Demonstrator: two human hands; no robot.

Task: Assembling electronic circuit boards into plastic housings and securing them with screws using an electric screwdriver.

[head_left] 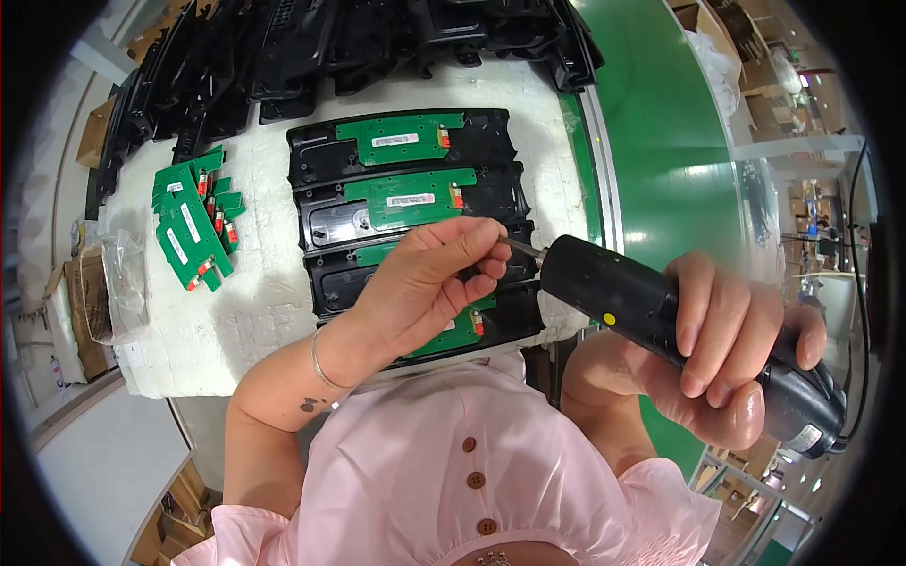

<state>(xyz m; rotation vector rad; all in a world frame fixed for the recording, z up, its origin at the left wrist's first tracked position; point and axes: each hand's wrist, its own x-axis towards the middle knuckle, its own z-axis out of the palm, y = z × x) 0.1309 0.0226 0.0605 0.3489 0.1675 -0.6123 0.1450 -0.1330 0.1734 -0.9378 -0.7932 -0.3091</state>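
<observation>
We see the right hand wrapped around a black power screwdriver, while the left hand has thumb and forefinger pinched together at the tip of the metal bit; we cannot tell what lies between them. The screwdriver, held above the table's right edge, bears a round yellow sticker and a pale label near its cord. Below, black panels carry green circuit boards with white printed labels. More boards, also labeled, lie piled left on the white tabletop.
</observation>
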